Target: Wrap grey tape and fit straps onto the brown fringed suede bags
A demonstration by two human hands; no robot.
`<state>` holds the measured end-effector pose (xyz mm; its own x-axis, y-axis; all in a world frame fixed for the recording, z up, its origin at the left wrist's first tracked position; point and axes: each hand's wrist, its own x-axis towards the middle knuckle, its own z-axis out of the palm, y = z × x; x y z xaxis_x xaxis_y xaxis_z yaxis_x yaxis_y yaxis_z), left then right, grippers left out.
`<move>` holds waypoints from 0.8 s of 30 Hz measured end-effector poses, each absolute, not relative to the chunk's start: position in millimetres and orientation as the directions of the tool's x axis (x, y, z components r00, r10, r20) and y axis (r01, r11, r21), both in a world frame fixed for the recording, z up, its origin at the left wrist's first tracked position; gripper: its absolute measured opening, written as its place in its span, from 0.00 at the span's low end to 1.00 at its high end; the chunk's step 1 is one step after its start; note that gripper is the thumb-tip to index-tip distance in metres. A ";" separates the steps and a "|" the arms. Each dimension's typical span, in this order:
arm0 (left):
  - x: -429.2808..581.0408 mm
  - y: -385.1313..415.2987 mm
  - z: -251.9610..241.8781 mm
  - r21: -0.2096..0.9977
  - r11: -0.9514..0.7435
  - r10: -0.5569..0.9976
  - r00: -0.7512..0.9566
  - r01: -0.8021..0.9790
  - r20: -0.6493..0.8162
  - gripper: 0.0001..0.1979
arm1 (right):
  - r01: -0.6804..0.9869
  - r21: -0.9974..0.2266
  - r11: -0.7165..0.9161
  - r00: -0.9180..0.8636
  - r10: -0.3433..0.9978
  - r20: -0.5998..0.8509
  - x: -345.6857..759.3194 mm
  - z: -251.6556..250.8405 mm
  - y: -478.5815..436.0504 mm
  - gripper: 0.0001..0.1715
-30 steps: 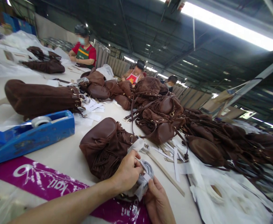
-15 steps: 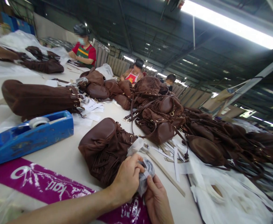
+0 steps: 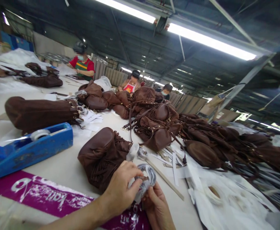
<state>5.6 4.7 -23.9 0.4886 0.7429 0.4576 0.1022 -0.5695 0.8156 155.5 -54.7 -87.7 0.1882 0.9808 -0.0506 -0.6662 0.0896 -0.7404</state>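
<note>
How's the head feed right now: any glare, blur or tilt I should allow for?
Head view, overhead: ceiling light blown out to white against a dark roof. Head view, below: glare on the purple plastic; left hand and right hand evenly lit, fairly clear, but the wrapped bundle's detail is hard to read. Head view overall: scene slopes down rightward, margins look soft and stretched.

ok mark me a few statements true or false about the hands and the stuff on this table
1. The left hand and the right hand are both at the grey wrapped bundle. True.
2. The tape dispenser is red. False: the tape dispenser is blue.
3. The fringed bag nearest the hands stands upright. False: it lies on its side.
4. The co-worker in the green apron has red sleeves. True.
5. The printed plastic by the dispenser is yellow. False: it is purple.
</note>
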 end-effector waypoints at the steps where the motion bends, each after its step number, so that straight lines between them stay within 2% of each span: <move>1: 6.3 1.6 -23.9 0.793 -0.598 0.720 0.515 0.120 0.465 0.11 | -0.666 -0.741 0.090 0.185 0.982 -0.046 154.8 -87.1 -55.2 0.21; 4: 11.7 -2.6 -26.5 0.770 -0.617 0.706 0.547 0.162 0.450 0.15 | -0.656 -0.749 0.091 0.172 0.985 -0.032 154.8 -87.6 -56.3 0.22; 11: 19.9 5.3 -28.4 0.818 -0.553 0.761 0.495 0.158 0.419 0.08 | -0.629 -0.772 0.092 0.168 0.986 -0.019 156.5 -92.4 -55.3 0.22; 16: 26.4 1.7 -30.2 0.842 -0.473 0.837 0.430 0.260 0.338 0.08 | -0.600 -0.787 0.148 0.240 0.971 -0.001 149.1 -86.7 -53.8 0.22; 19: 36.2 -10.7 -47.2 0.727 -0.609 0.781 0.397 0.316 0.482 0.10 | -0.622 -0.764 0.173 0.304 0.952 -0.033 146.3 -83.4 -52.7 0.23; 22: 46.7 -24.3 -69.3 0.477 -0.804 0.592 0.399 0.354 0.700 0.14 | -0.669 -0.725 0.165 0.328 0.941 -0.088 146.9 -81.7 -50.5 0.23; 24: 50.4 -30.0 -79.6 0.328 -0.870 0.467 0.402 0.368 0.787 0.18 | -0.700 -0.699 0.148 0.322 0.939 -0.124 148.6 -81.1 -48.7 0.23</move>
